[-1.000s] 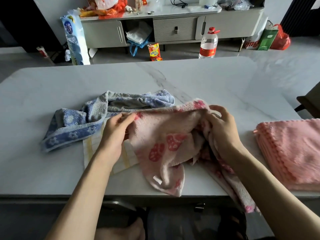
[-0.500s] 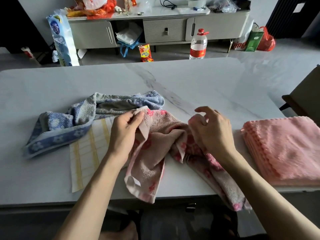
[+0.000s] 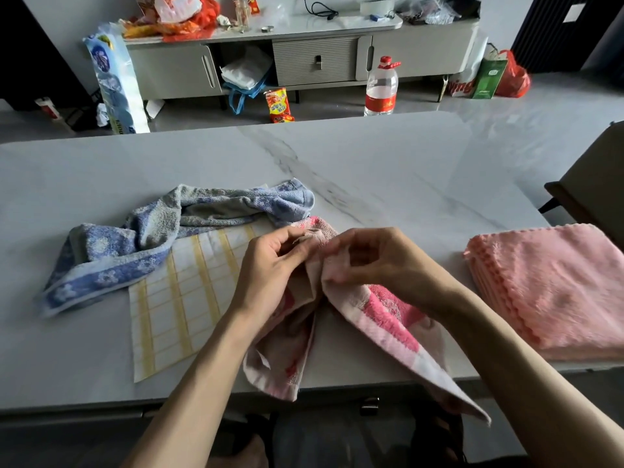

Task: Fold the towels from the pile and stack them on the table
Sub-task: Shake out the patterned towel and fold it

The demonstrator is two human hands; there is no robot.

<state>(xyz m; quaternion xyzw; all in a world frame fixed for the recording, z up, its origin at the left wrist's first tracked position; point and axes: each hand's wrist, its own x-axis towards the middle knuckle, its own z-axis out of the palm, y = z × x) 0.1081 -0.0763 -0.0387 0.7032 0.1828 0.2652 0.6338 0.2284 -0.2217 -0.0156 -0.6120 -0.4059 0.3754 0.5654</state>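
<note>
A pink patterned towel (image 3: 388,319) lies crumpled at the table's front edge, with two ends hanging over it. My left hand (image 3: 270,265) and my right hand (image 3: 374,261) both pinch its upper edge, close together. A blue floral towel (image 3: 141,238) sprawls unfolded to the left. Beneath it and the pink towel lies a white towel with yellow checks (image 3: 182,298), flat. A folded pink towel stack (image 3: 553,288) rests at the right end of the marble table (image 3: 371,163).
A chair (image 3: 594,177) stands at the table's right edge. Beyond the table are a water bottle (image 3: 381,87), a snack bag (image 3: 278,106), a tall blue package (image 3: 114,79) and a cluttered low cabinet (image 3: 314,59) on the floor side.
My two hands have come together along the pink towel's top edge. The towel, spread between them a second ago, is now bunched and hangs further over the front edge.
</note>
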